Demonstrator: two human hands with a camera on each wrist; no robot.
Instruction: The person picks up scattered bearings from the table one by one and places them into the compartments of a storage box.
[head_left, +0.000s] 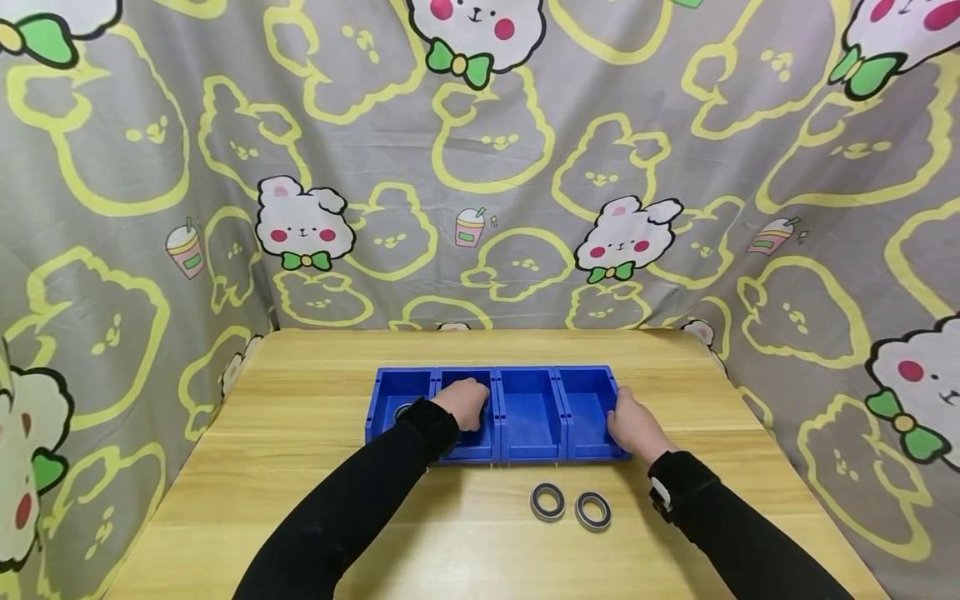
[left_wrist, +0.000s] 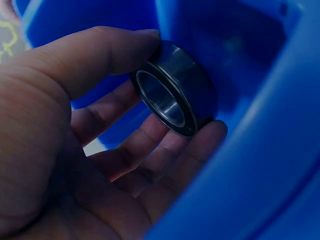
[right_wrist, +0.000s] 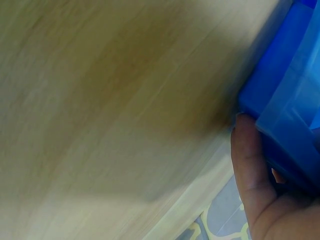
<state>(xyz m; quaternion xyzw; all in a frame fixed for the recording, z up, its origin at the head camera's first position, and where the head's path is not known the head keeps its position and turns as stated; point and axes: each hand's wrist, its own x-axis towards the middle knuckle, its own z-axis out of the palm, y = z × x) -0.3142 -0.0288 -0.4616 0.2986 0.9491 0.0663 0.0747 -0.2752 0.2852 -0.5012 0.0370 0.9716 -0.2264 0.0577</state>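
A row of joined blue bins (head_left: 528, 417) stands on the table. Down inside the second bin from the left is my left hand (head_left: 463, 404), pinching a ball bearing (left_wrist: 192, 80) between thumb and fingers. The left wrist view shows this bearing tilted, its dark seal and shiny inner ring facing the palm. Another bearing (head_left: 403, 411) lies in the leftmost bin, partly covered by my left sleeve. My right hand (head_left: 634, 423) grips the outer right wall of the rightmost bin, with the thumb (right_wrist: 247, 150) along the blue plastic and the other fingers mostly hidden.
Two more bearings, a left one (head_left: 547, 517) and a right one (head_left: 593, 527), lie flat on the wooden table (head_left: 450, 542) in front of the bins. A patterned grey curtain (head_left: 517, 275) surrounds the table at the back and both sides.
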